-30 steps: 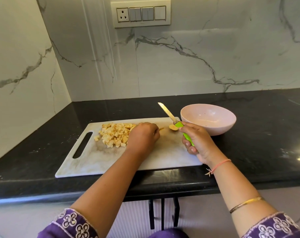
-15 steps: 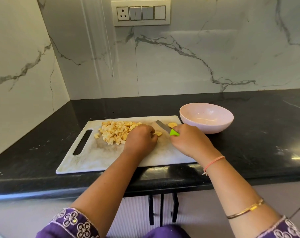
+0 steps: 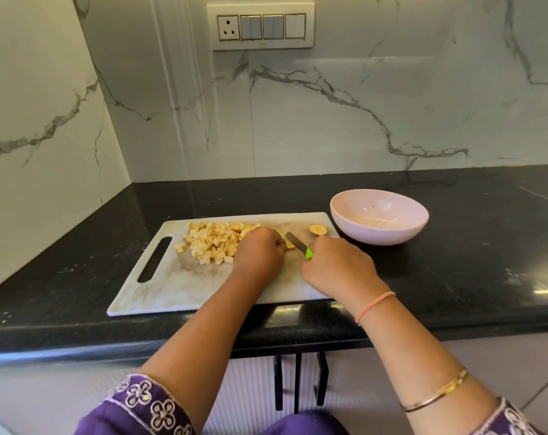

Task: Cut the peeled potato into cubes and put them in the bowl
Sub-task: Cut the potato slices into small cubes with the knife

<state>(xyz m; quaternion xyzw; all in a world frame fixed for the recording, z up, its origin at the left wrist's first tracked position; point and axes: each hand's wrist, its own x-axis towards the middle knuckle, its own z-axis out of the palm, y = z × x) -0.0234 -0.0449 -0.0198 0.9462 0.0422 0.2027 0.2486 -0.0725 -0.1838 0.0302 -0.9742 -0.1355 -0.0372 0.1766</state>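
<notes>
The cutting board (image 3: 172,287) lies on the black countertop (image 3: 454,246) with its handle slot (image 3: 155,259) at the left end, away from the working area; the potato cubes (image 3: 213,241) are heaped on the board's left rear part, evidently set aside to keep the cutting zone free.

The left hand (image 3: 258,252) sits just right of the heap, knuckles up, fingers curled down onto a small potato piece (image 3: 290,245) that shows at the fingertips; the curl likely pins the piece while keeping the tips back from the edge; the exact contact is hidden under the hand.

The knife (image 3: 296,241) has its blade at that piece, tip pointing away and to the left; the right hand (image 3: 335,271) is clenched round the green handle, of which only a small part shows.

One round potato slice (image 3: 317,229) lies apart near the board's right rear corner, presumably waiting to be diced.

The pink bowl (image 3: 379,237) stands on the countertop just beside that corner, close enough for a short transfer; it holds no potato, so the transfer step is not yet begun.
</notes>
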